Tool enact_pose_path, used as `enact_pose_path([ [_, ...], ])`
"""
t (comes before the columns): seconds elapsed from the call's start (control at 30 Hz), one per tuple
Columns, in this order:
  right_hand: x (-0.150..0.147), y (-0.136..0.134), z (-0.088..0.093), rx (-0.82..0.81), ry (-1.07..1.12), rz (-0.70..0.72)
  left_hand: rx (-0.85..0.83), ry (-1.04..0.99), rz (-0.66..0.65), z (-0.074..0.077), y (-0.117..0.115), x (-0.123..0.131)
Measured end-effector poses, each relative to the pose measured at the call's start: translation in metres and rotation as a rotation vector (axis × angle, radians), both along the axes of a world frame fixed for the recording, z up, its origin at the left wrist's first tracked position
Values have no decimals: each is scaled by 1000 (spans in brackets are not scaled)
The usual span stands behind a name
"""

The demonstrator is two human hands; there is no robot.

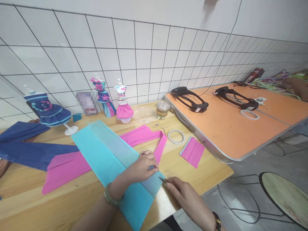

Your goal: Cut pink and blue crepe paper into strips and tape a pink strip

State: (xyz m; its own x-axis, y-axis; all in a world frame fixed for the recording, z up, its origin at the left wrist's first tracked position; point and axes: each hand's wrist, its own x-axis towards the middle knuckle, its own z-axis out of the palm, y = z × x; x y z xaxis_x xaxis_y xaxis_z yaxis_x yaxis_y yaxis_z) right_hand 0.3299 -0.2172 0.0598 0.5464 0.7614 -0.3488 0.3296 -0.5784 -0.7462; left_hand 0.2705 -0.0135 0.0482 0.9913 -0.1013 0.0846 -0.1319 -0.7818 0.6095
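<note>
Pinching the near edge of the folded turquoise crepe paper (106, 154) on the wooden table (24, 199), the left hand (143, 166) curls shut; the right hand (184, 192) grips a thin metal tool (164, 180) touching that edge.

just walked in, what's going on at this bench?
A person is working on a teal paper sheet that lies on a wooden table. The left hand rests on the sheet near its right edge. The right hand holds a small metal tool, possibly scissors, with its tip at that edge. Pink paper lies under the sheet. Small dress models stand by the tiled wall.
</note>
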Motion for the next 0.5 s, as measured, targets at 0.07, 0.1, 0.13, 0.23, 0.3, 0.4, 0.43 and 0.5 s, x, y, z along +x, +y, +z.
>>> enact_pose_path([
  [0.07,0,1,1,-4,-15,1,-6,-3,0,0,0,0],
  [0.1,0,1,1,-7,-25,2,-8,-4,0,0,-1,0],
  [0.13,1,2,1,-9,-36,2,-9,-4,-1,0,-1,0],
  [0.23,0,3,0,-5,-46,5,-8,1,1,1,-1,0],
  [0.3,0,4,0,1,-44,3,-9,2,3,2,-1,0],
  [0.4,0,4,0,-3,-41,-1,-9,4,-1,2,-1,0],
  [0.43,0,4,0,-5,-41,-1,-7,5,-1,2,-1,0],
  [0.5,0,4,0,-9,-45,-3,-6,6,-2,2,-1,0],
])
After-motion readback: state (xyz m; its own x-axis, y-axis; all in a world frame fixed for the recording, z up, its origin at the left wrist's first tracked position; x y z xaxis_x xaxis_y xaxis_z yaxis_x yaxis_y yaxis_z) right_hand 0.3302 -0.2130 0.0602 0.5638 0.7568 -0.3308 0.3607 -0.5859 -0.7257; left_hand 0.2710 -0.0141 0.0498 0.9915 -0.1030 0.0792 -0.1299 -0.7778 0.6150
